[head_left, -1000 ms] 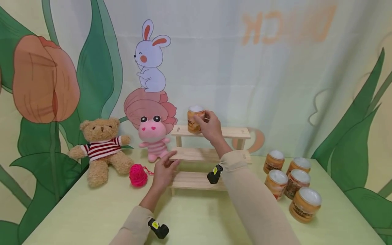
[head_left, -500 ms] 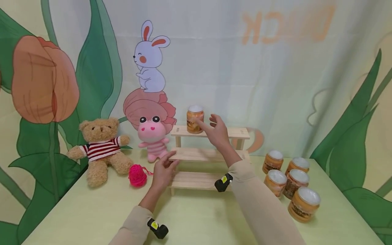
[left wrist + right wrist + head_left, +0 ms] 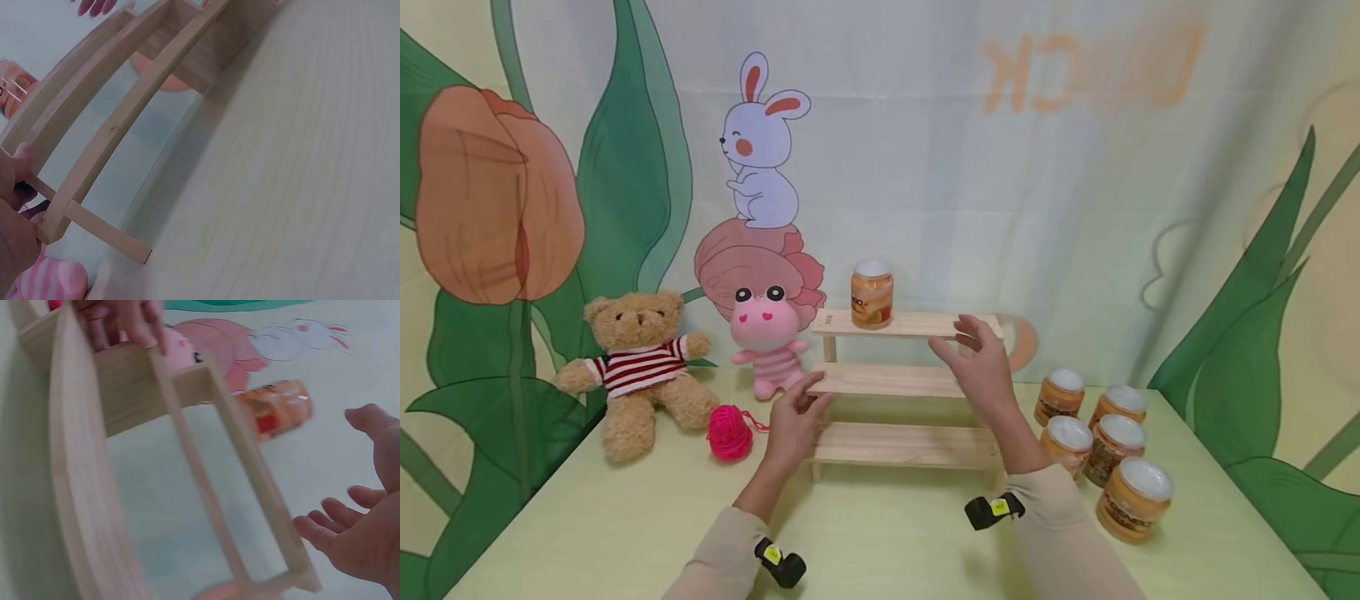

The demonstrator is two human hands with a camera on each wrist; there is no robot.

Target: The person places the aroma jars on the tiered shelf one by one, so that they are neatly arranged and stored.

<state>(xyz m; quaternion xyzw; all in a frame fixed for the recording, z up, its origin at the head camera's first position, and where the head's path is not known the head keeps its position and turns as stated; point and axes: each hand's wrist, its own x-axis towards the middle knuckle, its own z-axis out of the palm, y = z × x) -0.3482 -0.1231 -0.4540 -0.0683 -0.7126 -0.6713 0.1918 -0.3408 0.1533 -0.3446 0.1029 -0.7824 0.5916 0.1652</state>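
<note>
The right hand [image 3: 977, 367] had let go of the orange jar [image 3: 872, 294] and dropped back, fingers loosely spread, holding nothing. The jar stood upright on the top step of the wooden rack [image 3: 902, 383]. The left hand [image 3: 793, 421] still gripped the rack's left end.

Open tabletop [image 3: 887, 533] before the wooden rack [image 3: 902, 379]; clustered jars [image 3: 1105, 454] crowding its right, yarn ball [image 3: 728, 433] left.
</note>
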